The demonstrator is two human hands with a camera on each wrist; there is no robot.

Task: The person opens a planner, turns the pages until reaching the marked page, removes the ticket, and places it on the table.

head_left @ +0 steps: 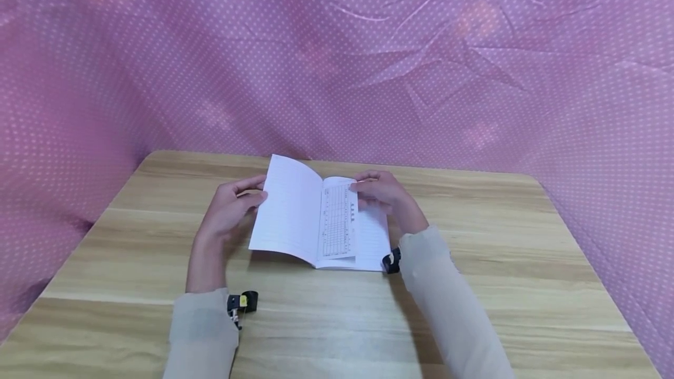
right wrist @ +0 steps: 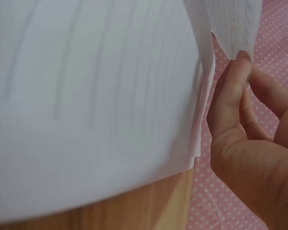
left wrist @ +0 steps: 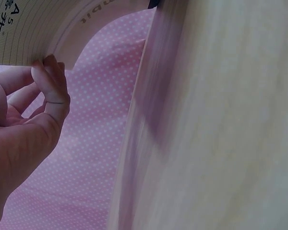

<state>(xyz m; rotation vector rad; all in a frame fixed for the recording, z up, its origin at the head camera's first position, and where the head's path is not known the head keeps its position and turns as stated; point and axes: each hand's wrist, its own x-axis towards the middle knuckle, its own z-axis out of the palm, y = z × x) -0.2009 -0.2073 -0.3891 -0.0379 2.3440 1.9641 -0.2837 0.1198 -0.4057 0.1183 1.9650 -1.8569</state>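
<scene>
Notebook (head_left: 316, 221) lies open on tabletop (head_left: 474, 309), spine running near-to-far, long axis same way, opening facing up. Thin paper booklet: prob. light, floppy, pages crease or tear easily, so best held at outer edges, not mid-page. Left hand (head_left: 231, 209), left of notebook, fingers curled at left cover's edge w/ thumb on top. Right hand (head_left: 387, 192), at notebook's far right, pinches a lifted printed page (head_left: 339, 221). Pink dotted cloth (head_left: 337, 45) beyond.
</scene>
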